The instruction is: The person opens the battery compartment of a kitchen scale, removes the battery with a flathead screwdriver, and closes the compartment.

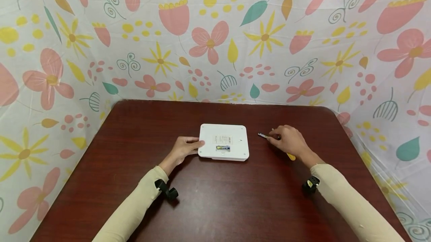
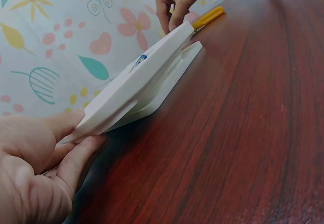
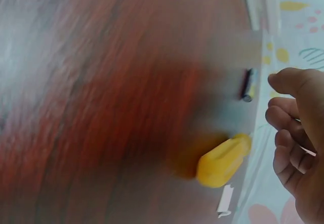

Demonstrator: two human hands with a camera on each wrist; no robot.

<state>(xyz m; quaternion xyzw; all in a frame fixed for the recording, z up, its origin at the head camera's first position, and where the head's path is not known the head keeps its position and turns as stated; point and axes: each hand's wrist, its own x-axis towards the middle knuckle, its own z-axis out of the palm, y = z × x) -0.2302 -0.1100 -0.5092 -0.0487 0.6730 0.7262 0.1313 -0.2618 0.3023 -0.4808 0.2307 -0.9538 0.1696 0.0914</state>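
A flat white device (image 1: 235,133) lies with its underside up on the table, showing a printed label and an open battery slot with a battery (image 1: 223,148) inside. My left hand (image 1: 183,148) pinches the device's left edge, thumb on top and fingers beneath. Right of the device, my right hand (image 1: 287,140) reaches down over a loose battery (image 3: 248,84), its fingers loosely bent. In the right wrist view a gap shows between the fingertips and that battery. A yellow handle (image 3: 223,162) of a tool lies beside it, partly under the hand in the head view.
A small white plastic piece (image 3: 226,199) lies near the yellow handle. The dark red-brown table (image 1: 215,201) ends at a flower-patterned cloth (image 1: 210,43) at the back and sides. A black camera mount sits on each wrist.
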